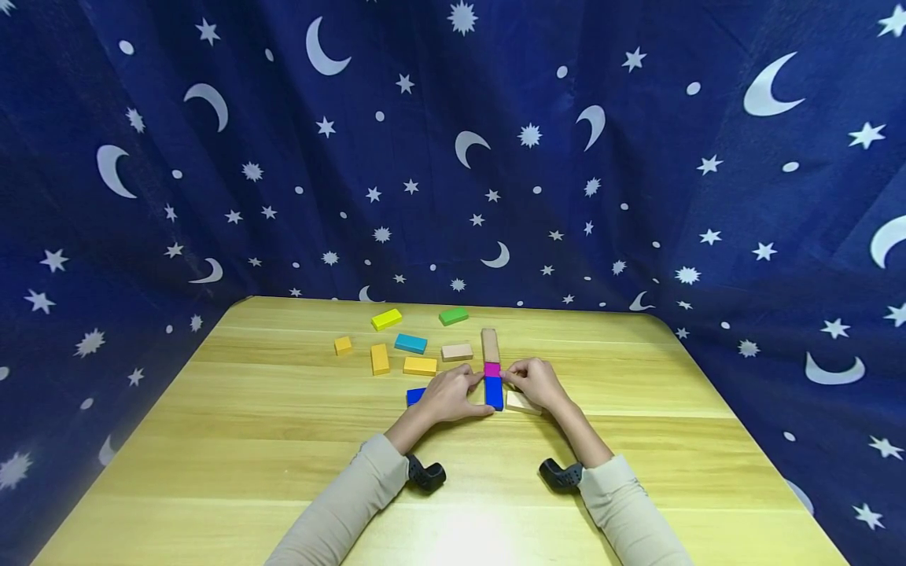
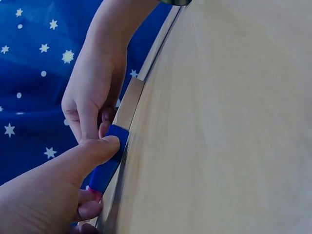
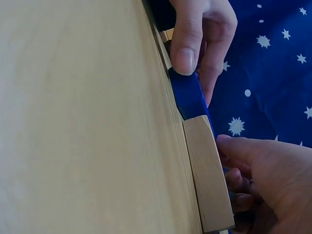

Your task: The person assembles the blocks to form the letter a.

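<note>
Left hand [image 1: 451,395]: grips the blue block [image 1: 494,395], thumb at its near end, fingers along its left side and reaching the pink block [image 1: 492,369].

Right hand [image 1: 535,383]: fingers bent, tips touching the right side of the row where the pink block sits; whether they pinch it or only press it cannot be told.

Pink block: directly beyond the blue block, against its far end.

Tan block [image 1: 490,346]: next beyond the pink block, third in the same row, tilted slightly off the blue block's line.

Handling note, by judgement: the step appears to be squaring the row. Light, even pressure from both sides suits it; the left thumb best steadies the blue block while the right fingertips nudge the pink block flush. A hard push from one side could skew the joint.

Pale block [image 1: 522,403]: just right of the blue block, partly under the right hand.

Second blue block [image 1: 414,396]: left of the blue block, partly hidden by the left hand.

Beyond and left of the blue block: beige block [image 1: 457,352], two orange blocks [image 1: 420,366], light-blue block [image 1: 410,343], small orange block [image 1: 343,346], yellow block [image 1: 386,319], green block [image 1: 454,317].

Table [image 1: 283,440]: wooden, beneath the blue block.

Curtain [image 1: 425,157]: starred, well beyond the blue block.
</note>
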`<state>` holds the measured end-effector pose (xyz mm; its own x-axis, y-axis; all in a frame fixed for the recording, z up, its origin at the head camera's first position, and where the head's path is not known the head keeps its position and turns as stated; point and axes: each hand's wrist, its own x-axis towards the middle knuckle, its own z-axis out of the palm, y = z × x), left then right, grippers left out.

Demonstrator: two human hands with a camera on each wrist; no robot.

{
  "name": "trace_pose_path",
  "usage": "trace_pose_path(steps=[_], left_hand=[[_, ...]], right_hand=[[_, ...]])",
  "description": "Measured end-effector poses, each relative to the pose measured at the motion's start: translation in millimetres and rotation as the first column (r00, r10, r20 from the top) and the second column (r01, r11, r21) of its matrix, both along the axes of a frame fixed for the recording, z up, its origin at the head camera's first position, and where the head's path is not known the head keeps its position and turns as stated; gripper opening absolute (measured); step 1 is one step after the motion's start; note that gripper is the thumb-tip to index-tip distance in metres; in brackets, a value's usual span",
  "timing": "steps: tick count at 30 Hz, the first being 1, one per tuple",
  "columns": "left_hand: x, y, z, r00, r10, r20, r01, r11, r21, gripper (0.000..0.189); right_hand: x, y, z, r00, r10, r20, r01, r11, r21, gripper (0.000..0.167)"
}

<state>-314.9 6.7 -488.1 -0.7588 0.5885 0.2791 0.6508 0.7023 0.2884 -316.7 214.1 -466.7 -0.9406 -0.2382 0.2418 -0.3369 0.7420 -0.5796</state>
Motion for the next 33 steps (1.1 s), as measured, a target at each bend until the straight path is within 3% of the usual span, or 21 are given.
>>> trace_pose_path(steps=[7, 13, 16, 33], left_hand=[[-2.0, -2.7, 0.6, 1.000, 0.004, 0.030, -0.004, 1.000, -0.004, 0.078], [-2.6, -3.0, -0.3, 1.000, -0.004, 0.019, 0.004, 1.000, -0.015, 0.078], [-2.1, -2.9, -0.7, 1.000, -0.010, 0.007, 0.010, 1.000, -0.021, 0.077], [-1.5, -2.3, 2.4, 0.999, -0.024, -0.030, 0.023, 0.999, -0.048, 0.079]], right_hand=[[-4.7, 3, -1.4, 1.000, -0.021, -0.008, 0.021, 0.999, -0.025, 0.012], [-10.1, 6, -2.9, 0.993, 0.121, 0.016, -0.120, 0.991, -0.065, 0.046], [-12.4, 7, -4.4, 0.985, 0.166, 0.041, -0.164, 0.985, -0.048, 0.054], [-13.5, 11, -8.4, 0.981, 0.176, 0.085, -0.170, 0.983, -0.066, 0.047]])
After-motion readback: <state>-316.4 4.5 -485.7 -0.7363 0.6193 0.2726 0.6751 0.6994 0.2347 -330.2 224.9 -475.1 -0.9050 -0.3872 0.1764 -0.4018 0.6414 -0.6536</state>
